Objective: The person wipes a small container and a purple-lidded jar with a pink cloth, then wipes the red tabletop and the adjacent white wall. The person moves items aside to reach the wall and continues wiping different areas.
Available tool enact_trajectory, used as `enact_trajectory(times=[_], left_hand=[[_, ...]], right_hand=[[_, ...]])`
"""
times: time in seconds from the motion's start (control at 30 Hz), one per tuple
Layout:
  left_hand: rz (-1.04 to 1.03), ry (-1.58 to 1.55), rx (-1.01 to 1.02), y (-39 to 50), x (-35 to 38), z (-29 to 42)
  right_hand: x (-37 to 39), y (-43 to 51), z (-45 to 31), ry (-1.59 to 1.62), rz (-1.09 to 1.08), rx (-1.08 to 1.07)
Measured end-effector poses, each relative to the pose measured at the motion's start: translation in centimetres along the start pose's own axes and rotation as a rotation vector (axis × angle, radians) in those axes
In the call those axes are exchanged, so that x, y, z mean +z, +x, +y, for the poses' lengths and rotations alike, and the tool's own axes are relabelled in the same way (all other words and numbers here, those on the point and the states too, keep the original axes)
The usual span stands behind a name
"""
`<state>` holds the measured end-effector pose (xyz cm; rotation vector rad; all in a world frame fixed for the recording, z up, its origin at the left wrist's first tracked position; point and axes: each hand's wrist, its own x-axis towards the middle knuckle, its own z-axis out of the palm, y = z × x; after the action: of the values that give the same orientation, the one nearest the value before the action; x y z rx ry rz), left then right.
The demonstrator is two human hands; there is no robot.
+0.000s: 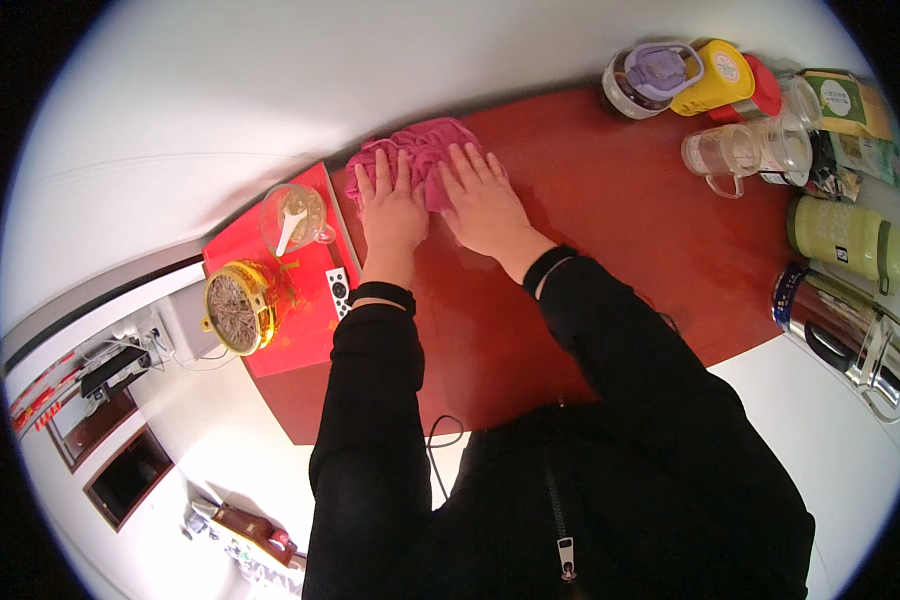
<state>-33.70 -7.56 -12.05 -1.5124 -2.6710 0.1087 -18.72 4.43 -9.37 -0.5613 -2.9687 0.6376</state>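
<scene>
A crumpled pink cloth (444,135) lies on the reddish-brown tabletop (607,202), close to the wall. My left hand (394,210) rests flat on the cloth's left part, fingers spread. On its right part lies my right hand (487,204), palm down with the fingers apart. Both hands press from above, and neither is closed around the fabric. The wood beside my right hand has a wet-looking sheen. Just left of the cloth is the edge of a flat red box (300,337).
On the box are a glass cup (270,217) with a white spoon, a gold pot (240,307) and a white remote control (338,291). At right stand a purple-lidded jar (637,82), a yellow canister (712,79), glass mugs (720,154), a green flask (840,236) and a steel thermos jug (840,322).
</scene>
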Motion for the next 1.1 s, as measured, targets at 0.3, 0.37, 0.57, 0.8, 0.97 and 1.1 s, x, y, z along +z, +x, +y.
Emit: enact_trajectory(times=[0.3,0.37,0.57,0.8,0.97,1.1], left_hand=[[-0.055,-0.065,-0.144,-5.2,0.6,2.0],[-0.053,-0.106,-0.164,-7.8,-0.5,3.0],[-0.064,-0.236,-0.197,-14.2,-3.2,6.2],[-0.169,-0.23,-0.085,-22.1,-5.3,8.6],[-0.271,-0.249,0.001,-27.1,-6.6,9.8],[-0.363,-0.22,0.116,-29.4,-8.6,11.0]], right_hand=[[0.5,-3.2,-1.6,-0.02,-0.012,-0.166],[0.4,-5.4,-1.9,-0.003,-0.01,-0.198],[0.5,-11.5,-2.9,-0.019,-0.09,-0.272],[0.3,-19.5,-3.7,-0.008,-0.222,-0.359],[0.3,-25.1,-3.5,0.049,-0.33,-0.462],[-0.1,-28.8,-1.1,0.149,-0.37,-0.615]])
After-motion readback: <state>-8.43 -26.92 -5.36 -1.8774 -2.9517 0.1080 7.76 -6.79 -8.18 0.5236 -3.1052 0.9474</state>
